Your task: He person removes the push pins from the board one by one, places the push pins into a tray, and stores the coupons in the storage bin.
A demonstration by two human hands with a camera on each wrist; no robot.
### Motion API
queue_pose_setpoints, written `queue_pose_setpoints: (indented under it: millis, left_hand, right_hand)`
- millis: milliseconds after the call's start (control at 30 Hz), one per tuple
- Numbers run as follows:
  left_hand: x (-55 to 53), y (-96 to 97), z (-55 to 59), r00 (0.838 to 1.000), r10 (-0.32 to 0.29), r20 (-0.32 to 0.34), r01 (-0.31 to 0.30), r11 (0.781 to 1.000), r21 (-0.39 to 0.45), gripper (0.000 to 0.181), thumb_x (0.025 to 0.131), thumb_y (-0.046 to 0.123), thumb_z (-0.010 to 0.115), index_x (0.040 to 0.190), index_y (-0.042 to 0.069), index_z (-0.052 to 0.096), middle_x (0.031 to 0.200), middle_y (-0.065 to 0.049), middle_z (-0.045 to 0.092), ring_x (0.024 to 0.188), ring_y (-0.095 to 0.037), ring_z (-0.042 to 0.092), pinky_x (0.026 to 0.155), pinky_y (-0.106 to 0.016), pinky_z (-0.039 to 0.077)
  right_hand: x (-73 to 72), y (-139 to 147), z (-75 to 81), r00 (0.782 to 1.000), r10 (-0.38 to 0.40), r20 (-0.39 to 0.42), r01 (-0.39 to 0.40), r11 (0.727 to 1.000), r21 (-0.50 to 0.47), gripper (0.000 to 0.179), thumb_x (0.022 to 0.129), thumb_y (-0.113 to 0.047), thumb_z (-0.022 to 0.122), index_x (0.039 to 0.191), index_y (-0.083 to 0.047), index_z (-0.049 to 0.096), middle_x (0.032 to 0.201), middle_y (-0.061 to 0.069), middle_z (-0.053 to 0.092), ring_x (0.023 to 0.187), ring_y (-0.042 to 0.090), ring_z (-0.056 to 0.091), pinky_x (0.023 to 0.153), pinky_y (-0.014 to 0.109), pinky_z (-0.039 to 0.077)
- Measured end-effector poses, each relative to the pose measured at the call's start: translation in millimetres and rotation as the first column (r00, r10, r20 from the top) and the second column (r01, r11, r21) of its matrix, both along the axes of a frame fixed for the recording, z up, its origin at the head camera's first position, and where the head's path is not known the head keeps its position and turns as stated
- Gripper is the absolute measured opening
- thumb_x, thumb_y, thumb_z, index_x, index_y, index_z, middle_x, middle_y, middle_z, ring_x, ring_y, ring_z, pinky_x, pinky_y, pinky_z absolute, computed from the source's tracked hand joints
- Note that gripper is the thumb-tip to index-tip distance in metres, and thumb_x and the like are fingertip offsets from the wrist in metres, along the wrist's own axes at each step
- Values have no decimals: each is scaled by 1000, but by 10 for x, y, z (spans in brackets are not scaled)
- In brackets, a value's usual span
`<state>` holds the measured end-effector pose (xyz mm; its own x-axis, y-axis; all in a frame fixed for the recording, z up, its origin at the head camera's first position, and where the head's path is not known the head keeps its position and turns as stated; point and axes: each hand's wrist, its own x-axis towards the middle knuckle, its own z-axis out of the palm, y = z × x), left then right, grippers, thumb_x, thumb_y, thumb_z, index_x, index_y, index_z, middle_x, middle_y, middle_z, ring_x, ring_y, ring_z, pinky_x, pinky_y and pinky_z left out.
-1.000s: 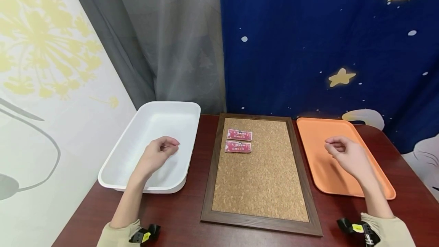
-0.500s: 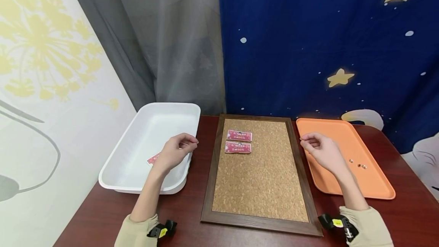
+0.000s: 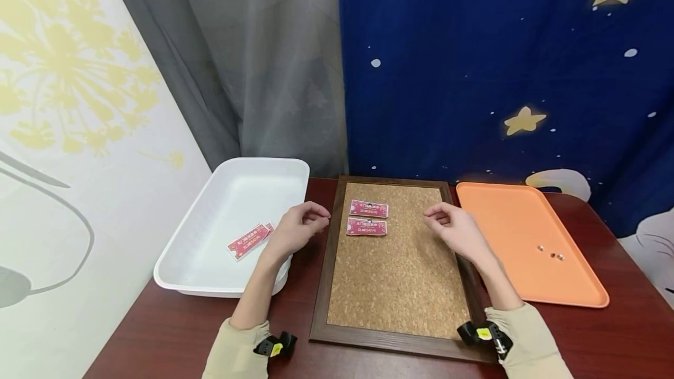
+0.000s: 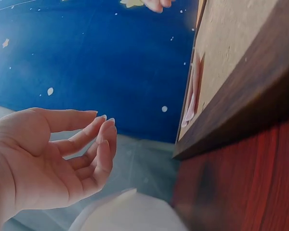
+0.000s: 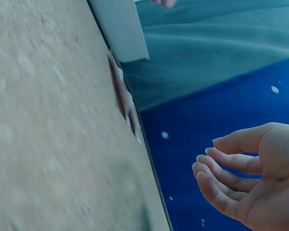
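Compared with half a second ago, the left hand [image 3: 299, 229] has moved rightward, its fingertips now near the left frame of the brown-framed rectangular corkboard [image 3: 400, 285]; the right hand [image 3: 459, 230] has shifted left over the board's right side. Each grip is loosely curved, thumb and fingers slightly apart, nothing visible between them. Two overlapping pink-red paper coupons [image 3: 250, 241] now show more fully in the white rectangular plastic basin [image 3: 181, 268], left of centre. At the board's upper left, the upper pink-red coupon [image 3: 362, 211] and lower pink-red coupon [image 3: 363, 230] remain, both reading "立减50元".
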<state>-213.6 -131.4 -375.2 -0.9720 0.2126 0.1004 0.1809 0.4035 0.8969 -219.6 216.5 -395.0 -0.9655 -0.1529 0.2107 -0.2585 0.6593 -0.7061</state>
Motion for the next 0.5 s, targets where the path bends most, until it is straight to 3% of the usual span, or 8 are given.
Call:
queue_pose_setpoints:
  millis: [200, 367, 500]
  left_hand:
    - [-95, 159, -115, 998, -12, 56, 9, 998, 61, 15, 97, 3, 62, 109, -4, 66, 98, -18, 68, 86, -31, 66, 82, -50, 53]
    - [-149, 232, -179, 997, 8, 75, -11, 999, 42, 15, 96, 3, 62, 109, -3, 66, 92, -11, 67, 79, -19, 64, 77, -42, 54]
    - [-192, 273, -210, 996, 23, 86, -24, 1000, 19, 18, 96, 3, 63, 112, -5, 66, 92, -10, 68, 78, -19, 64, 72, -33, 53]
  right_hand:
    - [-116, -246, -65, 998, 60, -1, -60, 998, 24, 15, 95, -8, 67, 106, 2, 69, 96, 12, 72, 88, 26, 68, 77, 37, 53]
    - [-214, -406, -85, 990, 140, 20, -140, 990, 9, 14, 93, 0, 63, 105, 8, 67, 96, 17, 70, 89, 29, 68, 81, 42, 55]
    - [-291, -518, -106, 983, 182, 26, -182, 983, 15, 14, 92, 4, 61, 103, 10, 67, 95, 19, 70, 89, 30, 68, 81, 42, 55]
